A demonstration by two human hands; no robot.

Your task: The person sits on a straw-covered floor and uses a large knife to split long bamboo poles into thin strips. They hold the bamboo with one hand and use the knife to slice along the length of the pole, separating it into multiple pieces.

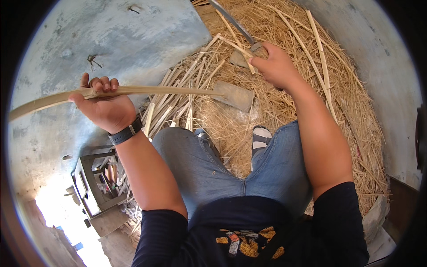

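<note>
Bamboo strip (155, 90), long, pale and gently bowed, stretched across the sitter's left side, its near end above a flat greyish block (239, 99) on the floor; whether the two touched I could not tell. The left hand (106, 104) was turned palm up and closed round the strip, thumb on the near side and fingertips curled up past its far edge. The right hand (278, 69) was wrapped tightly about the handle of a curved knife (235, 23), its blade pointing up and away toward the far edge of the floor. A thin sliver (232, 45) ran up to the right thumb, though I could not make out whether it was gripped or lay behind.

Dry shavings (275, 109) covered the floor, thick along its right edge by the pale wall (356, 35). Long slats (323, 55) lay on them toward the far right corner, while a heap of split pieces (171, 104) spread out beside the left knee. The sitter wore blue jeans (227, 178), striped socks (261, 137) and a black wristband (126, 133). Behind the left elbow stood an open wooden frame (89, 187) with odds and ends inside.
</note>
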